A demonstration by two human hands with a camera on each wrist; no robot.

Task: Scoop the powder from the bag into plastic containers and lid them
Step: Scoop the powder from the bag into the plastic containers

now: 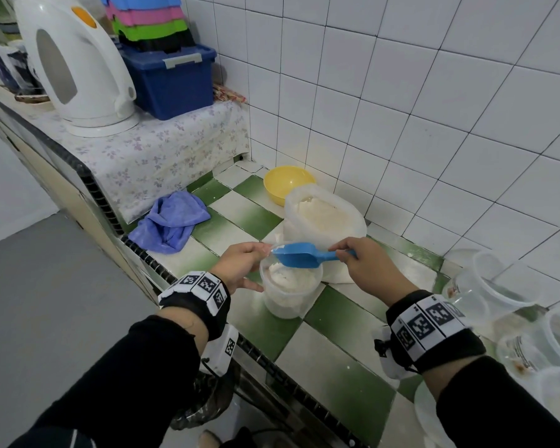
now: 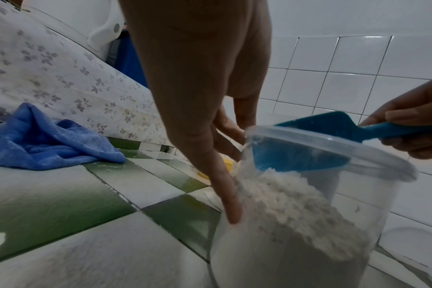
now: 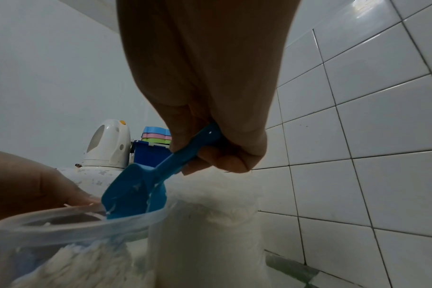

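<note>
Head view, scoop: the blue scoop [image 1: 296, 255] lies nearly level over the mouth of the clear plastic container [image 1: 290, 291], long axis left to right, bowl to the left, handle to the right
Head view, container: upright on the green-and-white tiled table [image 1: 343, 360], partly filled with white powder [image 1: 290, 279], just in front of the open bag [image 1: 324, 218]; a yellow bowl [image 1: 286, 182] stands behind the bag
Head view, hands: right hand [image 1: 366, 266] curled round the scoop handle; left hand [image 1: 240, 265] against the container's left side, fingers at its rim
Left wrist view: left hand [image 2: 210, 120] fingers mostly straight, one long finger laid down the container [image 2: 308, 224] wall; powder [image 2: 296, 210] heaped slantwise inside; scoop [image 2: 316, 144] bowl dips below the rim, its tip just above the powder; a blue cloth [image 2: 44, 140] lies well apart on the table
Right wrist view: right hand [image 3: 210, 117] clamps the handle between thumb and curled fingers; scoop [image 3: 138, 191] slopes down-left into the container; bag rises just behind
</note>
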